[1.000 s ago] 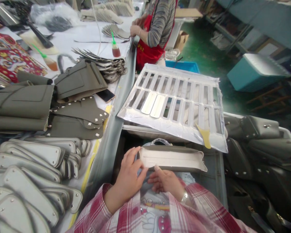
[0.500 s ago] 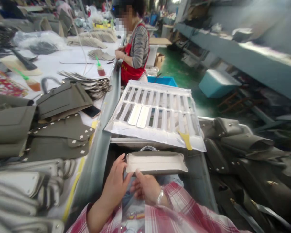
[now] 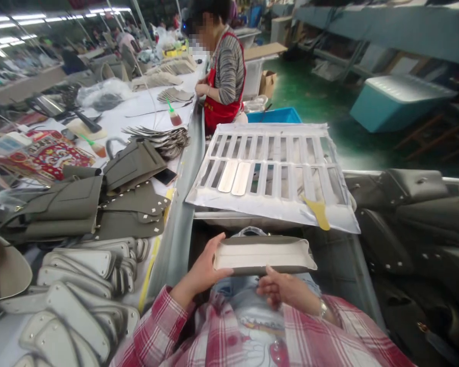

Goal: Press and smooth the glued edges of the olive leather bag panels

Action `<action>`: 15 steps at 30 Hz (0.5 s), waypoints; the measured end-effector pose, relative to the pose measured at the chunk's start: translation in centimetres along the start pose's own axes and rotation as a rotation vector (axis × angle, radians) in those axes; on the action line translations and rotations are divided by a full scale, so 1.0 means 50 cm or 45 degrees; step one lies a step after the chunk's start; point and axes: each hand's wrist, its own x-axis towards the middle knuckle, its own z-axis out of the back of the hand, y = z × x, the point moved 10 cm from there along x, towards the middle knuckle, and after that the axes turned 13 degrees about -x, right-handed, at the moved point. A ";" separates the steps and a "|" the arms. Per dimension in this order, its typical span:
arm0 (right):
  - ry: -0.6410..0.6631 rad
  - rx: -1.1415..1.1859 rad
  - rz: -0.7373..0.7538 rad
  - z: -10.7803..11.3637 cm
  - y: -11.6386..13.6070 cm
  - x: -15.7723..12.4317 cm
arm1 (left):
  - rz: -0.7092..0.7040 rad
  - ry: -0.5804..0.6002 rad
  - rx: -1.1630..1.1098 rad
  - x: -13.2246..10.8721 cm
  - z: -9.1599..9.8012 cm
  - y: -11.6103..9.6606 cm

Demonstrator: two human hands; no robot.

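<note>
A grey-green bag piece (image 3: 252, 271) lies across in front of me, its long pale base panel (image 3: 265, 255) facing up. My left hand (image 3: 208, 265) grips the panel's left end, thumb along the near edge and fingers at the far side. At the middle of the near edge, my right hand (image 3: 286, 290) has its thumb side against the bag piece. Its other fingers are curled in, with nothing showing between them. A clear rounded loop (image 3: 248, 231) shows behind the bag piece. What lies under the piece is hidden.
A white slatted rack (image 3: 273, 199) just beyond bears two pale oblong strips (image 3: 234, 177) and a yellow scraper (image 3: 317, 211). White straps (image 3: 76, 311) and grey-green bag parts (image 3: 133, 214) cover the left table. Bags (image 3: 416, 214) lie at right. A co-worker (image 3: 227, 76) is ahead.
The view has tilted up and swung left, so things sit further right. My right hand has slid rightward along the near edge. My left hand remains at the left end.
</note>
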 end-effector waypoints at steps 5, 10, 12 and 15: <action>0.151 -0.179 0.284 0.024 0.030 -0.071 | 0.046 -0.023 0.015 0.004 0.002 -0.004; 0.089 -0.083 0.337 0.186 0.021 -0.171 | 0.075 0.123 0.339 0.008 -0.019 -0.012; -0.203 -0.038 0.349 0.299 0.021 -0.195 | 0.084 0.128 0.631 0.016 -0.025 -0.010; -0.877 -0.394 0.224 0.493 0.032 -0.223 | 0.015 0.318 0.930 0.049 -0.073 -0.004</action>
